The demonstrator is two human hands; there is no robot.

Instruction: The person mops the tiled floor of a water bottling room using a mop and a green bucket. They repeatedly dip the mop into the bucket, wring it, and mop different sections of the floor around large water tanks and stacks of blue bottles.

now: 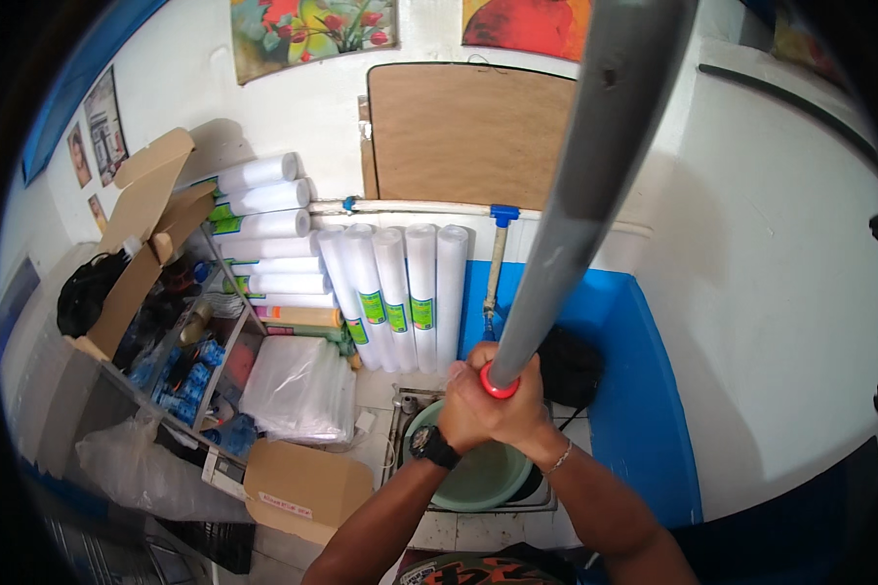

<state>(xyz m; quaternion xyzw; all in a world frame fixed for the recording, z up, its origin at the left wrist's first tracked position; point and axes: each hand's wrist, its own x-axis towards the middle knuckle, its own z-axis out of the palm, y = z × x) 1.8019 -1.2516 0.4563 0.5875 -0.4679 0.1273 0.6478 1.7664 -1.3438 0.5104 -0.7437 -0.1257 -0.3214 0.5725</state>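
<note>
Both of my hands are wrapped round the lower end of a long grey pole (571,214), which has a red ring at its bottom. My left hand (465,414), with a dark watch at the wrist, presses against my right hand (525,409), which has a thin bracelet below it. From my grip the pole leans up and to the right, past the top of the view, so its far end is out of sight. Beneath my hands stands a round pale green basin (463,505), partly covered by my wrists; its contents are unclear.
White rolls (390,292) stand and lie stacked along the back wall. Left is a cluttered metal shelf (219,380) with an open cardboard box (132,292) on top. Clear plastic packs (298,390) sit beside it. A blue panel (644,390) and black bag (569,366) are right.
</note>
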